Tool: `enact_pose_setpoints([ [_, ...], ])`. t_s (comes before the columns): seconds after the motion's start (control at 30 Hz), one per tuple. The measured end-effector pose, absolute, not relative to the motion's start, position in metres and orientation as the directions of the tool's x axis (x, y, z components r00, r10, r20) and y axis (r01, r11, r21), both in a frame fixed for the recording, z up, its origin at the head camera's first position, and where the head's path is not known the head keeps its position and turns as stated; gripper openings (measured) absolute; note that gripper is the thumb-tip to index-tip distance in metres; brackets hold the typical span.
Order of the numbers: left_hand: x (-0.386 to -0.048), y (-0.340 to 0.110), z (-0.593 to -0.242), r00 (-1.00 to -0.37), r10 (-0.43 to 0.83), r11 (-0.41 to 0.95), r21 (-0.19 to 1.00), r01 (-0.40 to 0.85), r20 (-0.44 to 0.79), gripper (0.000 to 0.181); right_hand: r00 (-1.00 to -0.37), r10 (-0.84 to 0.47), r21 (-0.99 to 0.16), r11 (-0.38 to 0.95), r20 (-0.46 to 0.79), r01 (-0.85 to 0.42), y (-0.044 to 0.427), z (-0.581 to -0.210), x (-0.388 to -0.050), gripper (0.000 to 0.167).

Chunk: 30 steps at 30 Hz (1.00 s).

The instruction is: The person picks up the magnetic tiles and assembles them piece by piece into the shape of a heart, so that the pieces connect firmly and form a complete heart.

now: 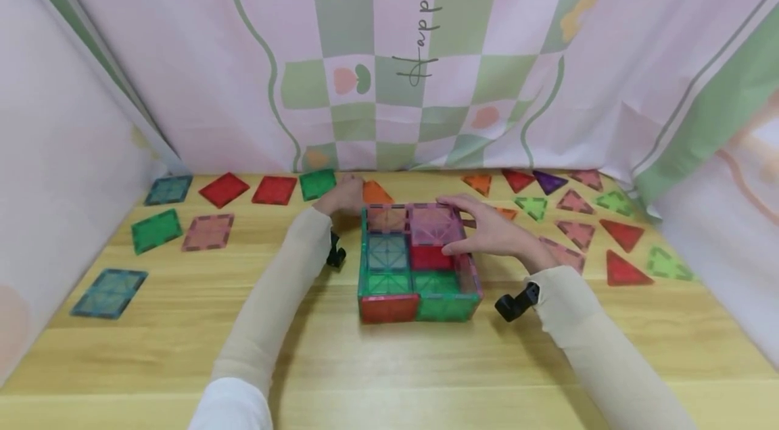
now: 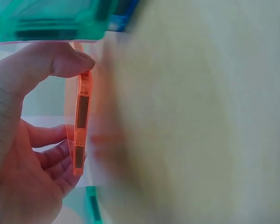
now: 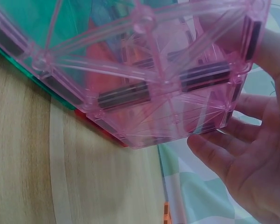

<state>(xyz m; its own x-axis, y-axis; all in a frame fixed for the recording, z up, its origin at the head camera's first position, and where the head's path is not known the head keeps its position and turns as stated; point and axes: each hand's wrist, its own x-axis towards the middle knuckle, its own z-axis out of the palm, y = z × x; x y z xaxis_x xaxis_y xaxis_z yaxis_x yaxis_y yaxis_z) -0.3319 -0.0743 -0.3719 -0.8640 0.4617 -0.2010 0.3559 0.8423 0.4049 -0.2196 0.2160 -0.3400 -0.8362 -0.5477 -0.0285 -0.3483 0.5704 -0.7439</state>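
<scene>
An open-topped box of translucent magnetic tiles (image 1: 447,308) stands mid-table, with green, red, pink and blue squares in its walls and floor. At its back left, my left hand (image 1: 345,197) pinches an orange magnetic tile (image 1: 377,193) between thumb and fingers. The left wrist view shows this orange tile (image 2: 81,116) edge-on; its full outline is partly hidden. My right hand (image 1: 496,227) grips the back right corner of the box, thumb on the near side and fingers behind. Up close, the fingers of that hand (image 3: 256,144) lie around the pink tile wall (image 3: 177,112).
Loose square tiles, among them a red one (image 1: 274,190), a green one (image 1: 156,230) and a blue one (image 1: 109,293), lie on the left. Several triangles, including a purple one (image 1: 550,182) and a red one (image 1: 627,269), lie on the right. A printed curtain (image 1: 341,24) hangs behind the table.
</scene>
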Motion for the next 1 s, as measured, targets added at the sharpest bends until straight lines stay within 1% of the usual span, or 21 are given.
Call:
enact_pose_setpoints([
  [0.13, -0.328, -0.083, -0.359, -0.868, 0.471, 0.837, 0.393, 0.382, -0.159, 0.081, -0.837, -0.547, -0.738, 0.575, -0.026, -0.353, 0.215, -0.338, -0.220, 0.084],
  [0.2, -0.325, -0.087, -0.351, -0.865, 0.486, 0.822, 0.404, 0.402, -0.129, 0.084, -0.838, -0.545, -0.732, 0.579, -0.019, -0.360, 0.215, -0.336, -0.220, 0.084],
  [0.4, -0.314, -0.098, -0.326, -0.832, 0.550, 0.769, 0.431, 0.472, -0.070, 0.074, -0.835, -0.551, -0.686, 0.611, -0.010, -0.395, 0.216, -0.330, -0.222, 0.083],
  [0.57, -0.301, -0.102, -0.310, -0.822, 0.566, 0.753, 0.450, 0.480, -0.071, 0.076, -0.833, -0.552, -0.648, 0.646, -0.032, -0.403, 0.217, -0.325, -0.222, 0.083],
  [0.77, -0.289, -0.105, -0.301, -0.810, 0.585, 0.735, 0.446, 0.511, -0.036, 0.080, -0.822, -0.569, -0.677, 0.620, -0.038, -0.397, 0.218, -0.325, -0.223, 0.082],
  [1.0, -0.271, -0.093, -0.299, -0.739, 0.673, 0.679, 0.432, 0.593, -0.044, 0.083, -0.817, -0.576, -0.711, 0.590, -0.040, -0.381, 0.217, -0.329, -0.223, 0.082],
])
